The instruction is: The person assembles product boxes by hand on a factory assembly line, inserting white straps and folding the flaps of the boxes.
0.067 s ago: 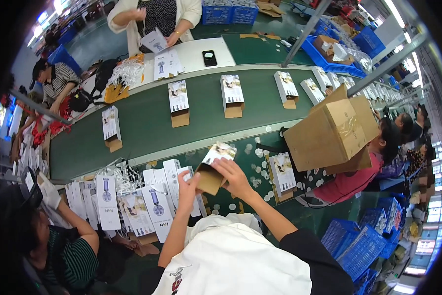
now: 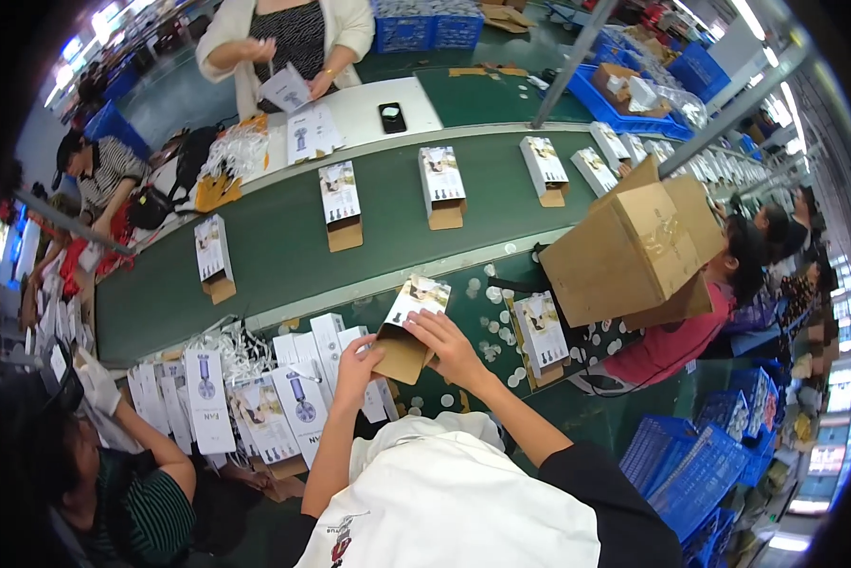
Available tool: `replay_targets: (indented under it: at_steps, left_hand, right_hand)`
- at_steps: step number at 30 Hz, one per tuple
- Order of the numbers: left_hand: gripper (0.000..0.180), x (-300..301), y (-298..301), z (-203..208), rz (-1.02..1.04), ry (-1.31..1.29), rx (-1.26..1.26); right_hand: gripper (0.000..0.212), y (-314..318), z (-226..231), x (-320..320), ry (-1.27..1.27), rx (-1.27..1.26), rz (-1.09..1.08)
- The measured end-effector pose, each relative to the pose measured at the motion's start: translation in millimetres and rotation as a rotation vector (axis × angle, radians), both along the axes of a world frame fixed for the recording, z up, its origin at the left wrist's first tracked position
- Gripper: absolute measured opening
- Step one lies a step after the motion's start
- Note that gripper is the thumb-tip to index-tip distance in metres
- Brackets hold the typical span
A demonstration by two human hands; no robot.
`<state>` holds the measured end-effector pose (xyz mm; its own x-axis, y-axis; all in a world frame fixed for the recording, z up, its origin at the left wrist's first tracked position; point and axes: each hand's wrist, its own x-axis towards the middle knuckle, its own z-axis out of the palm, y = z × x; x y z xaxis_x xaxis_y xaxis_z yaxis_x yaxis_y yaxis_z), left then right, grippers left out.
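Left hand (image 2: 355, 369) sits slightly lower against the printed cardboard box (image 2: 414, 301) than in the earlier frame, while the whole view tips a little. I see its fingers curled at the left edge and the right hand (image 2: 449, 346) with fingers laid across the right side, together holding the box over the near green surface (image 2: 477, 317), brown flap (image 2: 404, 360) toward the wearer. I judge it light, stiff along its creases, crushable at the mouth, perhaps slick; I'd grip the long edges. Beyond, similar boxes (image 2: 340, 194) lie on the green belt (image 2: 278, 222).
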<state>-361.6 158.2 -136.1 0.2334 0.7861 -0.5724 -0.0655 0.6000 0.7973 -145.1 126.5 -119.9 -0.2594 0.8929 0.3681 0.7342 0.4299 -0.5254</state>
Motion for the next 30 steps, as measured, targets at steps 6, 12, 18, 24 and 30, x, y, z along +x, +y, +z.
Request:
replay_targets:
  at_steps: [6,12,18,24,30]
  left_hand:
    - [0.040,24,12,-14,-0.104,-0.044,0.010]
    - [0.033,37,-6,-32,0.046,-0.120,-0.074]
    - [0.035,55,-31,-35,-0.037,-0.128,-0.052]
    - [0.038,50,-38,-36,0.115,-0.086,0.001]
    - [0.050,24,3,-49,0.261,-0.111,0.068]
  right_hand:
    - [0.079,-26,-1,22,0.046,-0.043,-0.310]
    - [0.077,-80,-16,41,0.100,-0.329,-0.318]
    - [0.056,-119,-26,52,0.011,-0.546,-0.129]
    - [0.038,-125,-45,46,-0.091,-0.569,-0.018]
    - [0.034,-141,-29,23,-0.081,-0.648,-0.075]
